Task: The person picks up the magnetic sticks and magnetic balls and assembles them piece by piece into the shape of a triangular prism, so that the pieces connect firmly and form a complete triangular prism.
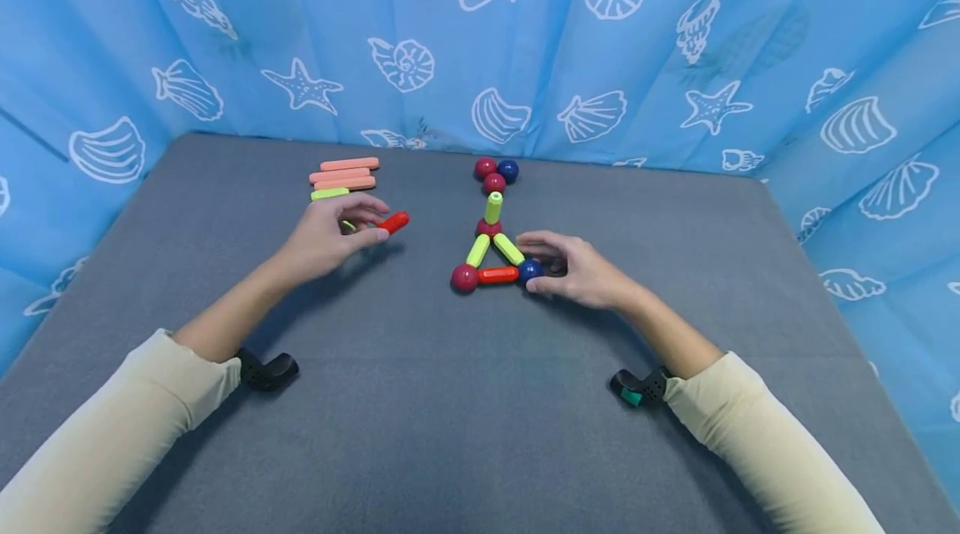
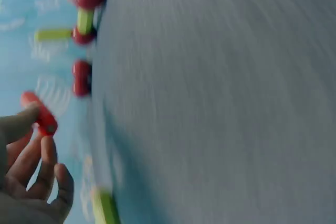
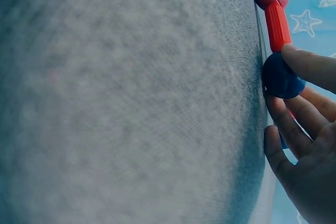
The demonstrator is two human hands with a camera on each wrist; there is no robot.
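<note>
One red rod (image 1: 395, 222) is pinched in my left hand (image 1: 330, 236), the rod-and-ball triangle (image 1: 498, 275) lying to its right, where my right hand (image 1: 576, 271) grips the blue ball (image 1: 530, 270), best held lightly, steadily.

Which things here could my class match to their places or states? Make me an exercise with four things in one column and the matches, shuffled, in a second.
Column 1
1. left hand
2. right hand
3. three pink rods
4. upright lime rod

Column 2
A. atop a red ball
B. on the table, beyond the left hand
C. holding a loose red rod
D. gripping a blue ball

Right pairs: 1-C, 2-D, 3-B, 4-A
</note>
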